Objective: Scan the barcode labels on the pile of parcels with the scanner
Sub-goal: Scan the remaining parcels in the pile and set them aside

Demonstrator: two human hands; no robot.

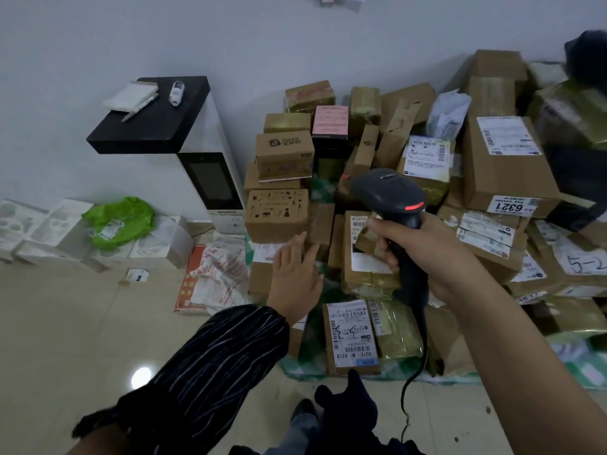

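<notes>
Nearest, out of a striped sleeve [203, 366], reaches the left hand [295, 277] toward the near-left edge of the pile of parcels [407, 103], fingers straight and slightly spread, holding nothing. Touching cardboard or only hovering: cannot tell. Probably there to steady or turn a box and bring a label round.

Beside it, grips the scanner [391, 195] in the right hand [423, 254], fingers and thumb wrapped round the handle. Holds the dark head raised and tipped over the middle of the heap, a red strip showing beneath it; likely aimed at the labelled brown parcels just below. From the handle, a black cable [417, 366] hanging down toward the floor.

Below the wrists, a flat parcel [351, 338] lying label-up, barcodes plain to see, well placed for a quick pass. Beyond, boxes heaped unevenly against the wall, many labels facing up or sideways, others hidden; to the right, a carton marked 6321 [502, 165].

Under the whole pile, a green checked cloth [302, 362], spread on a glossy pale tiled floor [82, 323]. Behind, a plain white wall [230, 37]. Along it to the left: a white kiosk [210, 182] with dark screen and black top, a green bag [121, 218], some white boxes [39, 228].
</notes>
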